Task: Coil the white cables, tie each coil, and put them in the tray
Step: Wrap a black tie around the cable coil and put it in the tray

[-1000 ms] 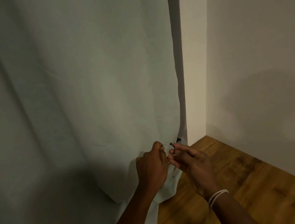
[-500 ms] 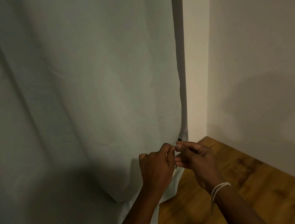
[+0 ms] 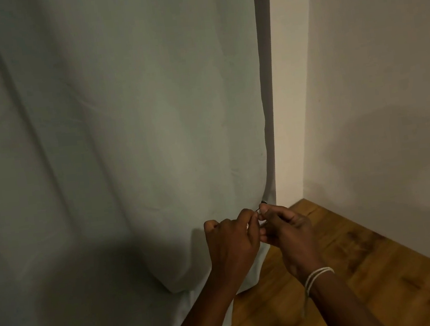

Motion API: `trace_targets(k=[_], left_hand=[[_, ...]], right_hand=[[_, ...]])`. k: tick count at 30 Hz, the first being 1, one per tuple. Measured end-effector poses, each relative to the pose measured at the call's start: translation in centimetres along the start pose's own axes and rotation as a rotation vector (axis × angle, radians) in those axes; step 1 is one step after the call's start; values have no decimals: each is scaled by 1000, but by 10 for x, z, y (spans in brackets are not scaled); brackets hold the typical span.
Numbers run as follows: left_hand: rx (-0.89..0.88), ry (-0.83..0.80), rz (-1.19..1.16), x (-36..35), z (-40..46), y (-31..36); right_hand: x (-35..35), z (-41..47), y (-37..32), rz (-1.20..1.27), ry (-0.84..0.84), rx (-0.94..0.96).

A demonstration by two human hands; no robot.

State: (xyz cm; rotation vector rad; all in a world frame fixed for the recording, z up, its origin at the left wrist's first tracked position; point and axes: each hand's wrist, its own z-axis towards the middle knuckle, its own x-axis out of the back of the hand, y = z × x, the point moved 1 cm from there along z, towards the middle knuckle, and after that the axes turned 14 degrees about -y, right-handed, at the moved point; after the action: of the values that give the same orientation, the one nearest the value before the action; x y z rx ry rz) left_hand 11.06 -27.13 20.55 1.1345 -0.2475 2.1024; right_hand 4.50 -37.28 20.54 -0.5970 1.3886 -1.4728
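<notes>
My left hand (image 3: 232, 244) and my right hand (image 3: 287, 232) are held together in front of a pale curtain, fingertips touching. Both pinch a thin dark tie (image 3: 262, 203), of which only a small dark end and a short strand show above the fingers. A white cord (image 3: 317, 276) is looped around my right wrist, with a tail hanging down from it. Whether a coil sits between my hands is hidden by the fingers. No tray is in view.
A pale grey-green curtain (image 3: 125, 146) hangs over the left and middle, its lower edge bunched on the wooden floor (image 3: 356, 267). Light walls (image 3: 388, 87) meet in a corner at the right.
My hands have closed together: the right fingers, spread apart a second ago, now pinch against the left fingertips. Both hands have shifted slightly right.
</notes>
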Motion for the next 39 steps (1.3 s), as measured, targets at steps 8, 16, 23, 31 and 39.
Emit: trace_targets(k=[8,16,23,31,39], left_hand=[[-23,11,35,6,1,2],[-29,-30,52,7,-1,4],[-40,-36,20,7,-4,5],[-36,-15,12,11,-4,4],[-27,-47,2,9,-7,2]], right_hand=[[-1,-1,-1,-50,-5,37],[-2,-4,-1,-56,4,43],[-2,-5,-2,-68,-24,10],[-5,-7,-6,-70,1,66],[-5,-6,-5,-100,-3,70]])
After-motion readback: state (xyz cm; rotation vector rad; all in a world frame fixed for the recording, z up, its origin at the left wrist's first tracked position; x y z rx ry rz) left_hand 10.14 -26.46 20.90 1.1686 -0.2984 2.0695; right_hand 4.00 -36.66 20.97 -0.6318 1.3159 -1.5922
